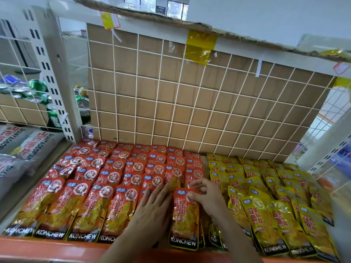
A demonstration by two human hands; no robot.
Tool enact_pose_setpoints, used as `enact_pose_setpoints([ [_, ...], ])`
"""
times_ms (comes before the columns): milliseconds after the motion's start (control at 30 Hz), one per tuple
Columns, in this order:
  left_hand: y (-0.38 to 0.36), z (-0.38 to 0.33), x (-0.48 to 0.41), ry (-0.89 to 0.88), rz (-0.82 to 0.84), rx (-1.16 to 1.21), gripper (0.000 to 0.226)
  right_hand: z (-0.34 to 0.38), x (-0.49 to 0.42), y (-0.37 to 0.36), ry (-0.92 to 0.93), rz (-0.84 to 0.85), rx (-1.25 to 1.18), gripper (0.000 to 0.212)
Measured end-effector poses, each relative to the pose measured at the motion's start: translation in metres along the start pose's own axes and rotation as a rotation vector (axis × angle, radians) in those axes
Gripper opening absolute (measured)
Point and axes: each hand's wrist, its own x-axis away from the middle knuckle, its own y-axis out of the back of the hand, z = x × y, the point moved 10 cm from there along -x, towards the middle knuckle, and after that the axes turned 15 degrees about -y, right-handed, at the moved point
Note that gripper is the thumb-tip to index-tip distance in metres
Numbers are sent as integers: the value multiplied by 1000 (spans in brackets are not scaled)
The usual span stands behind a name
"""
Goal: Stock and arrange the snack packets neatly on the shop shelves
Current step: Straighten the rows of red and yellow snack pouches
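Red snack packets (91, 188) lie in overlapping rows on the left half of the shelf, yellow snack packets (275, 196) on the right half. My left hand (152, 211) lies flat with straight fingers on the red packets near the front edge. My right hand (205, 196) pinches the top corner of one red front packet (185, 219) between thumb and fingers. That packet lies at the front of the red column beside the yellow ones.
A white wire grid (190, 92) backs the shelf, with a cardboard box (133, 82) behind it. Green drink cans (38, 92) stand behind the grid at the left. Grey bags (17, 149) lie on the neighbouring left shelf. An orange shelf lip (57, 247) runs along the front.
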Motion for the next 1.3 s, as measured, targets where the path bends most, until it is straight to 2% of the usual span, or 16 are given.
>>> enact_pose_setpoints([
  [300,5,-15,-8,-60,7,46,47,7,-5,50,48,-128,37,18],
  [367,14,-26,-15,-56,70,76,55,3,-7,58,51,-166,76,20],
  [433,14,-43,-24,-133,113,101,61,-1,-9,60,55,-185,118,22],
  [533,-4,-54,-23,-153,289,220,96,-2,-11,58,80,-202,175,25],
  [700,1,-50,-18,-158,265,208,109,-4,-13,55,84,-209,199,26],
  [833,10,-43,-16,-155,198,106,86,-2,-13,53,89,-225,219,29],
  [933,3,-46,-12,-166,207,151,68,2,-11,51,116,-246,241,25],
  [1033,0,-44,-8,-172,174,108,65,5,-10,41,134,-224,316,20],
  [1167,-4,-32,0,-61,159,78,60,6,-12,34,150,-182,376,24],
  [1300,-5,-24,6,16,180,82,72,5,-11,28,136,-137,470,28],
])
